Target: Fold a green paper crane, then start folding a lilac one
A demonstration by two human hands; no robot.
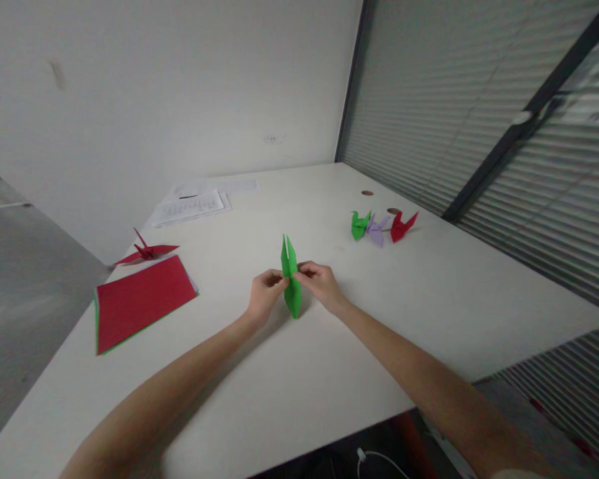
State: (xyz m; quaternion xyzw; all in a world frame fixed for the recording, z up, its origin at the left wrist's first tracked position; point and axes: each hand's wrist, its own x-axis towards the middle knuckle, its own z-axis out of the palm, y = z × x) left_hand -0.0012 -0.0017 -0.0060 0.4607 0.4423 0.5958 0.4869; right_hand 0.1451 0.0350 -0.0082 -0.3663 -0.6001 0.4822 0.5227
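The fingers [280,286] partly hide the green paper [293,303].

Two hands, the left hand [267,293] and the right hand [323,283], one green folded paper [294,301] and four paper birds [148,253] enter my tally from a remote station overlooking one counter [454,286]: one green bird [358,228], one lavender bird [376,231], two red birds [400,230]; I also log one stack of colored sheets [144,299], its layers too tight to number, two round brown spots [367,193] and several overlapping printed pages [190,207]
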